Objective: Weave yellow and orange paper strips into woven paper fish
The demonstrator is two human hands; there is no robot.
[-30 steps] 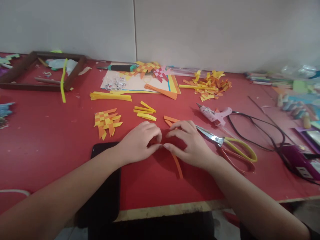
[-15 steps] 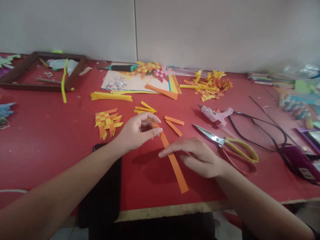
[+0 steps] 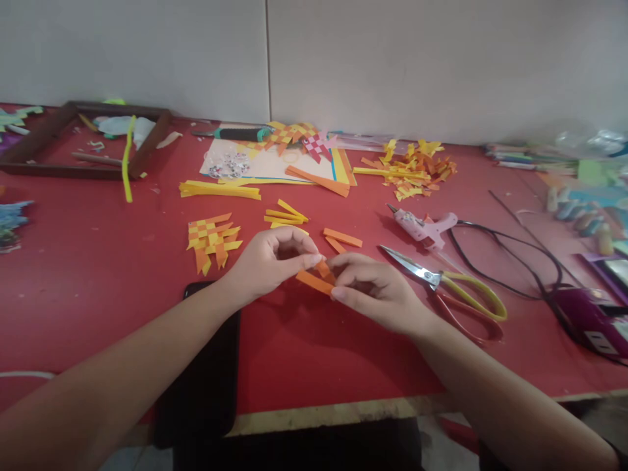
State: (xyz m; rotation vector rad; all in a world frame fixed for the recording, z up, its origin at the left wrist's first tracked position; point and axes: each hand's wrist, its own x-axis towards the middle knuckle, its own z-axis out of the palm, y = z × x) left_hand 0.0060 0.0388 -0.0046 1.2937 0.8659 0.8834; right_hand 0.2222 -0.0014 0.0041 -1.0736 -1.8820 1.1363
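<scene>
Over the red table, an orange paper strip (image 3: 314, 283) is bent back on itself between my two hands. My left hand (image 3: 279, 258) pinches one end between thumb and fingertips. At the bend, my right hand (image 3: 375, 288) closes its thumb and fingers on the strip. Just beyond my hands lie short orange strips (image 3: 342, 237) and short yellow strips (image 3: 286, 212). A woven yellow-and-orange paper fish (image 3: 212, 241) rests to the left of my left hand.
Scissors (image 3: 432, 278) and a pink glue gun (image 3: 422, 226) with its cable lie to the right. A black phone (image 3: 209, 373) sits under my left forearm. Farther back are yellow strips (image 3: 220, 190), a scrap pile (image 3: 417, 170) and a wooden frame (image 3: 59, 169).
My right hand has taken hold of the orange strip and folded its long hanging part up toward my left hand. My left hand has stayed nearly in place.
</scene>
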